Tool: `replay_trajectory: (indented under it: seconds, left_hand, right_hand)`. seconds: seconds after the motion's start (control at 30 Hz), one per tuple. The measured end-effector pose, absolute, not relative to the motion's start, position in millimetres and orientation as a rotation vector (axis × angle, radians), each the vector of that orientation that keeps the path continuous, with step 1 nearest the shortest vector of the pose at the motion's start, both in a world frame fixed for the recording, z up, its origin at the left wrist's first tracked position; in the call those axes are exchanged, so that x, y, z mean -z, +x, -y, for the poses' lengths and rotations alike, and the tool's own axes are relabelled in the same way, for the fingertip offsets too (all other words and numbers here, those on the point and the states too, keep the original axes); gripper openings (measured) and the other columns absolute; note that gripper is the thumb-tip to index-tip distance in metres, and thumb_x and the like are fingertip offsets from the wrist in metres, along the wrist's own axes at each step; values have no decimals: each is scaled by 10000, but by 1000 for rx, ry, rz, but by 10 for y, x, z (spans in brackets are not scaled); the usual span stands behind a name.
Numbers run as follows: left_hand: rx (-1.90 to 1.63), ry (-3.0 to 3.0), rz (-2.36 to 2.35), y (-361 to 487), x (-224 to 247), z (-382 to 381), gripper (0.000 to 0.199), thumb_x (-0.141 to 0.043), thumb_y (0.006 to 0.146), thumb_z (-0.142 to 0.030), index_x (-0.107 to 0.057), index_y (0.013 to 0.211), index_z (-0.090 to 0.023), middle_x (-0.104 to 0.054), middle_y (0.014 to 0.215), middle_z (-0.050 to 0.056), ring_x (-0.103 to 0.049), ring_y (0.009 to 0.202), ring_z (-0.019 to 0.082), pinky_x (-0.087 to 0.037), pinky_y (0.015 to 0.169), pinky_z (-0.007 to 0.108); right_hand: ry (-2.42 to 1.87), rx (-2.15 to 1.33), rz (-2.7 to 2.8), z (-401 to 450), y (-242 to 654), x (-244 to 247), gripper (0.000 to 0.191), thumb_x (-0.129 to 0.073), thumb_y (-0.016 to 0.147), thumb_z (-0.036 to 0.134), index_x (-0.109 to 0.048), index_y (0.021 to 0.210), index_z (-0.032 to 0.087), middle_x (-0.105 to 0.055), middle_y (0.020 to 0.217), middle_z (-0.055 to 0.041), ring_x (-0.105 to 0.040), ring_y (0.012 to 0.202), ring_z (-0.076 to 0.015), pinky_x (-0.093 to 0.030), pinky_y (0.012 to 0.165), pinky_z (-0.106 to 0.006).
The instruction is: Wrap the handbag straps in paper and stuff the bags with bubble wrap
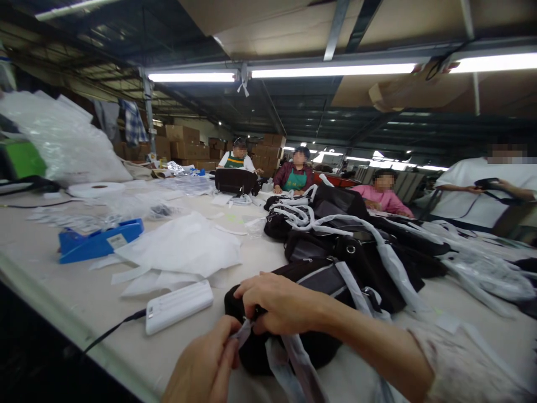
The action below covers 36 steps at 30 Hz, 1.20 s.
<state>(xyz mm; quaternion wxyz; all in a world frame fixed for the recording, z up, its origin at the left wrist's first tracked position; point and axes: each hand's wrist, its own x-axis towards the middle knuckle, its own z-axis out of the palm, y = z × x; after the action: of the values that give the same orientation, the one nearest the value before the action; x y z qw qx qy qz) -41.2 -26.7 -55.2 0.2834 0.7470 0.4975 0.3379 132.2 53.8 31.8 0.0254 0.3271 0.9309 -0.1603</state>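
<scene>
A black and grey bag lies on the table close in front of me, with white wrapped straps hanging at its near side. At the bag's left end, my left hand pinches a thin white strip between thumb and fingers. My right hand reaches in from the right over the bag, its fingers curled and closed at the strip's upper end, where it meets the bag. The fingertips of both hands are almost touching.
Left of the bag are a white power bank with a black cable, white sheets and a blue tape dispenser. More black bags with wrapped straps are piled behind and right. Several people are around the table's far side.
</scene>
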Motion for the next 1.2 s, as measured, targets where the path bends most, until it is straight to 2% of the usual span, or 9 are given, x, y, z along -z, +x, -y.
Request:
replay_trajectory:
  seconds: [0.13, 0.3, 0.4, 0.47, 0.6, 0.73, 0.87, 1.1, 1.2]
  left_hand:
    - [-954, 1836, -1248, -377, 548, 256, 290, -336, 987, -362, -546, 859, -208, -612, 678, -12, -535, 618, 139, -351, 611, 252]
    - [-921, 1468, -1027, -363, 826, 124, 435, -448, 933, -600, -523, 1049, -187, -640, 757, 10, -515, 537, 115, -375, 479, 218]
    - [-919, 1256, -897, -399, 935, 114, 621, -548, 827, -740, -495, 1111, -191, -681, 815, 36, -599, 572, 135, -438, 474, 213]
    - [-910, 1142, -856, -451, 956, 135, 648, -570, 801, -760, -514, 1096, -186, -709, 837, 62, -638, 595, 150, -462, 490, 219]
    - [-983, 973, -880, -581, 978, 93, 708, -451, 809, -815, -579, 1049, -162, -731, 857, 111, -686, 657, 209, -513, 538, 285]
    - [-1305, 1221, -1182, -605, 1077, -171, 592, -498, 845, -693, -611, 1098, -169, -680, 1177, 154, -667, 1041, 284, -533, 898, 416]
    - [-1389, 1635, -1250, -469, 1226, -452, 644, -638, 726, -554, -576, 1243, -174, -564, 1380, 180, -498, 1306, 361, -412, 1075, 510]
    - [-1126, 1887, -1366, -89, 1344, -265, 191, -525, 746, -182, -593, 921, -217, -678, 906, 45, -644, 880, 242, -519, 830, 365]
    - [-964, 1958, -1282, 119, 1320, -50, 184, -522, 802, -97, -612, 921, -204, -663, 911, 38, -639, 905, 225, -515, 837, 353]
  right_hand:
    - [1156, 176, -2978, -342, 1334, -81, 99, -687, 792, 96, -681, 868, 160, -720, 1075, -69, -639, 1094, -233, -193, 1176, -598]
    - [1175, -18, -3063, -344, 1354, 92, 154, -556, 851, 83, -680, 913, 150, -715, 1009, -87, -637, 1072, -235, -120, 1197, -607]
    - [1224, 296, -3079, -338, 1454, 28, 383, -571, 834, 82, -638, 1198, 183, -661, 1271, -105, -571, 1237, -238, -203, 1198, -571]
    - [1259, 447, -3077, -275, 1552, -43, 640, -580, 798, 70, -481, 1421, 180, -527, 1462, -128, -456, 1373, -240, -226, 1205, -541]
    - [1582, 437, -2952, -15, 1708, -37, 885, -624, 751, 135, -267, 1558, 197, -255, 1628, -118, -230, 1502, -266, -204, 1223, -518]
    - [1956, 253, -2681, 218, 1698, 239, 1045, -686, 690, 197, -149, 1584, 266, -56, 1660, -98, -105, 1515, -367, -196, 1191, -619]
    - [2123, 66, -2519, 194, 1675, 459, 1022, -621, 705, 89, -147, 1580, 319, -138, 1647, -94, -152, 1502, -379, -250, 1165, -634]
    - [1975, 51, -2576, -173, 2206, 374, 1155, -648, 588, -65, -137, 1584, 219, -24, 1657, -164, -20, 1518, -339, -201, 1223, -505]
    - [1934, 17, -2615, -134, 2455, 323, 1172, -587, 544, -118, -151, 1581, 211, -23, 1654, -183, -9, 1522, -313, -172, 1233, -486]
